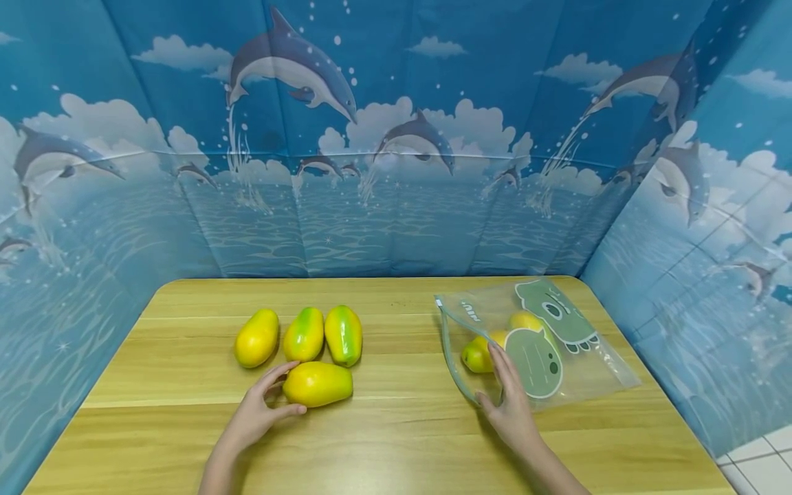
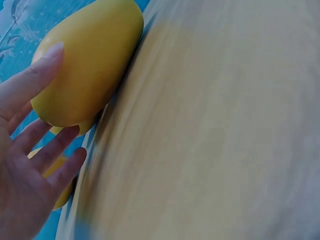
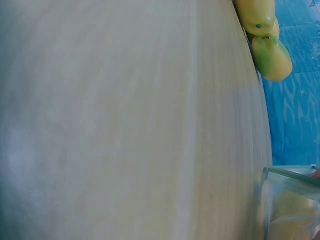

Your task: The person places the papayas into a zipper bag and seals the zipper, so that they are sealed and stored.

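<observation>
My left hand (image 1: pixel 256 412) is at the left end of a yellow papaya (image 1: pixel 318 384) lying sideways on the table. In the left wrist view the thumb (image 2: pixel 42 70) overlaps the papaya's side and the other fingers are spread loosely beneath its end. Just behind it lie three more papayas, a plain yellow one (image 1: pixel 256 338) and two green-streaked ones (image 1: pixel 304 334) (image 1: pixel 344 335). On the right, my right hand (image 1: pixel 512 409) holds the mouth edge of a clear zip bag (image 1: pixel 535 364) with green cartoon prints. Inside the bag, papayas (image 1: pixel 476 355) show through the plastic, partly hidden by the prints.
Everything lies on a wood-grain table (image 1: pixel 396 440) with rounded back corners. A blue dolphin-print curtain (image 1: pixel 396 220) hangs behind the table and along both sides. White floor tiles (image 1: pixel 764 467) show at the lower right.
</observation>
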Action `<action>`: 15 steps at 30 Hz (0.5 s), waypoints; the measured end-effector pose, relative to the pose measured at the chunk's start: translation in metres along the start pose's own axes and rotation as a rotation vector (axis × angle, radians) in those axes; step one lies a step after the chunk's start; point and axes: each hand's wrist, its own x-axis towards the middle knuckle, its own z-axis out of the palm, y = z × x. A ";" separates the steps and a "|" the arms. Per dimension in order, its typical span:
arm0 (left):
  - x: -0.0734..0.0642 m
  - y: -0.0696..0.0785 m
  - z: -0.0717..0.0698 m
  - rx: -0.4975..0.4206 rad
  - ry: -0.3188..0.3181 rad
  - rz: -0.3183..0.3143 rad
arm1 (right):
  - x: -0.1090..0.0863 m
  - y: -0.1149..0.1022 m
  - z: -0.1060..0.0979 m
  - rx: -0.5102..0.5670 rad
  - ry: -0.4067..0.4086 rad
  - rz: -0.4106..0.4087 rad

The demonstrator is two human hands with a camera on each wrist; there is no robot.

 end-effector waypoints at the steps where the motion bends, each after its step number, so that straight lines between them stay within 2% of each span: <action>1: 0.000 -0.001 0.000 -0.004 0.002 -0.004 | 0.000 0.000 0.000 0.005 -0.003 -0.001; 11: 0.000 -0.004 0.002 -0.030 0.002 -0.061 | 0.000 0.002 0.001 0.041 -0.005 -0.001; 15: -0.001 -0.004 0.003 -0.047 -0.001 -0.059 | 0.001 0.001 0.001 0.027 -0.005 0.003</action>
